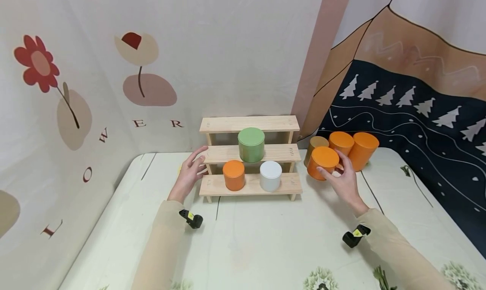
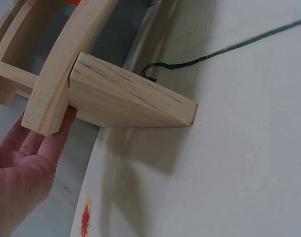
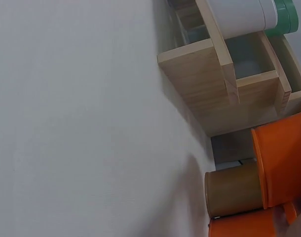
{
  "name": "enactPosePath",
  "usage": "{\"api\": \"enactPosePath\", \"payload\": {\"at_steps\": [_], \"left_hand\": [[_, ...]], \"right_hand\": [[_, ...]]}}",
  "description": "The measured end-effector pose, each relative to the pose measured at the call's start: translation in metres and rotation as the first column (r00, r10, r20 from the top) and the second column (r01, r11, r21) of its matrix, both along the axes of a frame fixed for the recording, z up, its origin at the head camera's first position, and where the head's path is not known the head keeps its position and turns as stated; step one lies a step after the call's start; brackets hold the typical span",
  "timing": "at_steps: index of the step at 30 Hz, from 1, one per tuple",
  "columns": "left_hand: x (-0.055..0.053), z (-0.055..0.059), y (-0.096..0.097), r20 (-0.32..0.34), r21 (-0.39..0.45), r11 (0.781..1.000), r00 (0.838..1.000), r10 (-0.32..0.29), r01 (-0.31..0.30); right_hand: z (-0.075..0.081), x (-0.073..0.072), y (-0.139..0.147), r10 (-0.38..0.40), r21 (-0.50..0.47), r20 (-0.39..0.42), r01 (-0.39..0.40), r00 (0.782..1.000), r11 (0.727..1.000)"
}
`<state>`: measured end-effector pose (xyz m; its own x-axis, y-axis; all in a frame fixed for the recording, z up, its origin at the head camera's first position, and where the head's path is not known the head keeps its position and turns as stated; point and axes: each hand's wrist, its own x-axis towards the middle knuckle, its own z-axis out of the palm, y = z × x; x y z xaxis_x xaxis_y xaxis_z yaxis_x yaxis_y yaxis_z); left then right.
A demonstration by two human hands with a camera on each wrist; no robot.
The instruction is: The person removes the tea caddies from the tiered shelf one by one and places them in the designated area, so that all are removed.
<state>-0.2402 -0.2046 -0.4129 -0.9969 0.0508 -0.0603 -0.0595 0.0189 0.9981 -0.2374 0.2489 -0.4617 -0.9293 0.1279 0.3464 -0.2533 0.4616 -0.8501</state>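
Note:
My right hand grips a round orange canister by its side, to the right of a three-step wooden shelf. In the right wrist view the held canister overlaps a brown canister. My left hand touches the shelf's left side, its fingers extended toward the steps; in the left wrist view the fingers lie against the wooden end of a step. A green canister stands on the middle step. A smaller orange canister and a white canister stand on the bottom step.
Behind the held canister stand the brown canister and two more orange canisters, the right one taller. A patterned cloth hangs behind the shelf, with a dark printed section at the right. A pale cloth covers the table.

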Motion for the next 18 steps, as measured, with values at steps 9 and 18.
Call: {"api": "enactPosePath", "payload": {"at_steps": [9,18], "left_hand": [[0.001,-0.001,0.0,-0.006,0.009,1.0,1.0,0.003,-0.003],[0.0,-0.001,0.0,-0.008,0.015,1.0,1.0,-0.002,0.002]], "right_hand": [[0.023,0.018,-0.013,0.009,-0.051,0.109,-0.003,0.994,0.999],[0.013,0.016,-0.012,0.008,-0.065,0.131,0.001,0.991,0.998]]}}
